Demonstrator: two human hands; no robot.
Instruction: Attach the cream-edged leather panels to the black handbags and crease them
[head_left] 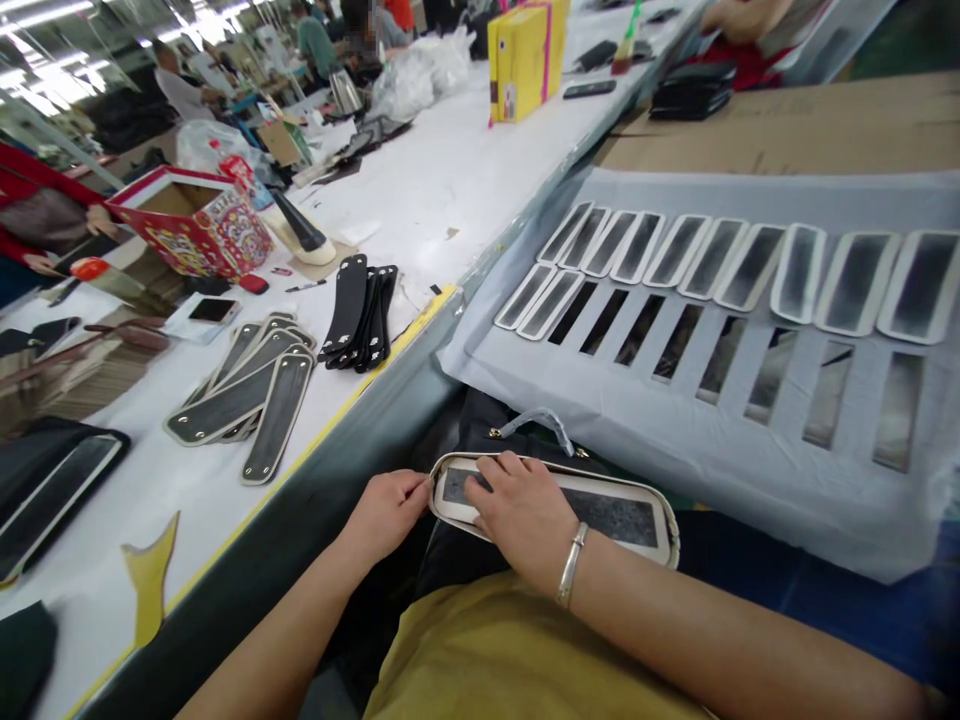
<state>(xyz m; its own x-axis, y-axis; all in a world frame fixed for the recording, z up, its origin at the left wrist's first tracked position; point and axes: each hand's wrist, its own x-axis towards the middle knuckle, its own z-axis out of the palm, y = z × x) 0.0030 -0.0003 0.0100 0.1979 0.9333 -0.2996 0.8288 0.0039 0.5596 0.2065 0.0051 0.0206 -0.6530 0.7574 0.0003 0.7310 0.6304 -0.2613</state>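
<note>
On my lap lies a black bag (pixel 484 425) with its long, rounded bottom turned up. That bottom has a pale raised rim around a cream panel (pixel 652 530) with a dark grey strip along its middle. My left hand (pixel 390 510) pinches the rim at the left end between thumb and fingers. Flat across the panel's left half rests my right hand (pixel 525 510), its fingers spread and pressing on the surface, hiding part of the strip. Just beyond the rim, a handle (pixel 541 422) in clear wrap arches up from metal fittings.
Rows of cream-edged panels (pixel 679 255) lie on a grey sheet (pixel 517 375) with cut-out slots at right. On the white table (pixel 420 190) at left are riveted grey straps (pixel 277 410), black straps (pixel 360 310), a red box (pixel 195 220) and a yellow piece (pixel 150 585). Other people work nearby.
</note>
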